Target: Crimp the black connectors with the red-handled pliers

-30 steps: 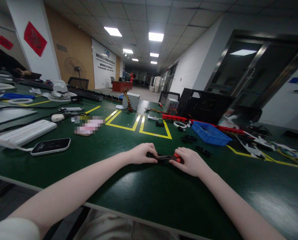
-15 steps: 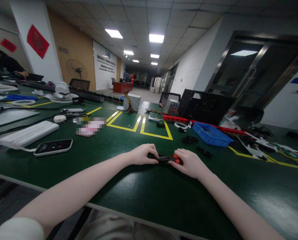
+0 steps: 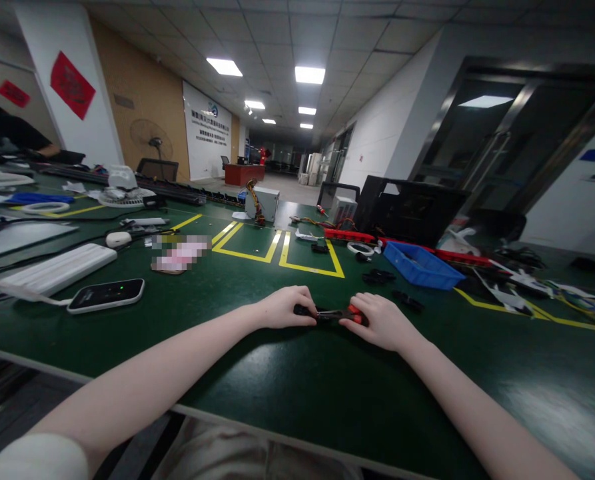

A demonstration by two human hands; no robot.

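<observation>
Both of my hands rest on the green table (image 3: 287, 393), closed on the two ends of a small black and red tool (image 3: 331, 315) that lies between them. My left hand (image 3: 283, 307) grips its black end with curled fingers. Its red end is pinched by my right hand (image 3: 380, 321). What kind of tool it is I cannot make out. A few small black parts (image 3: 408, 302) lie just beyond my right hand.
A blue bin (image 3: 421, 265) and a black crate (image 3: 407, 210) stand at the back right, among red strips and cables. A white keyboard (image 3: 57, 268) and a phone (image 3: 106, 295) lie at left. Yellow tape boxes (image 3: 277, 250) mark the middle. A person sits far left.
</observation>
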